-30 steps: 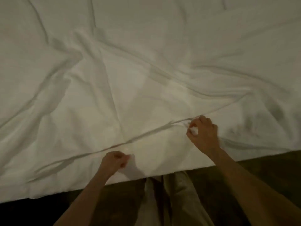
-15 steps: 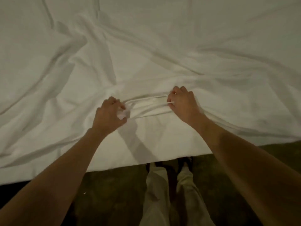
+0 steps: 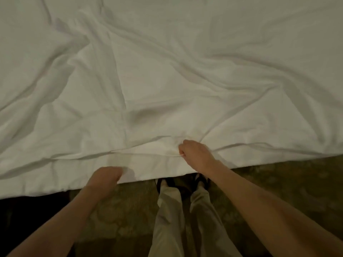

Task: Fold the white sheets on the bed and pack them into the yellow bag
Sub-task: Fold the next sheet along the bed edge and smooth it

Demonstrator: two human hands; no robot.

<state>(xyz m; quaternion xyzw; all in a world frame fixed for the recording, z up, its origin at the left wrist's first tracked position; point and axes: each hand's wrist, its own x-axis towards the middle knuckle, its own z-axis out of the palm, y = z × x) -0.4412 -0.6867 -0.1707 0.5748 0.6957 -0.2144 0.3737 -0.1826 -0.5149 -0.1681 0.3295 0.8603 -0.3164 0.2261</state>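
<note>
A wrinkled white sheet (image 3: 167,75) covers the bed and fills the upper two thirds of the head view. Its near edge runs along the bed's front side. My left hand (image 3: 104,178) is at that edge with curled fingers gripping the sheet's hem. My right hand (image 3: 194,152) sits a little farther in, pinching a fold of the sheet, and creases fan out from the pinch. No yellow bag is in view.
Below the bed's edge lies a dark patterned carpet (image 3: 278,182). My legs in light trousers (image 3: 170,219) and dark footwear stand right at the bed. A dark area (image 3: 27,210) lies under the bed at the lower left.
Both hands have pulled back toward the bed's near edge with the sheet gripped. The left hand dropped to the hem; the bunched fold between the hands has been drawn out flatter.
</note>
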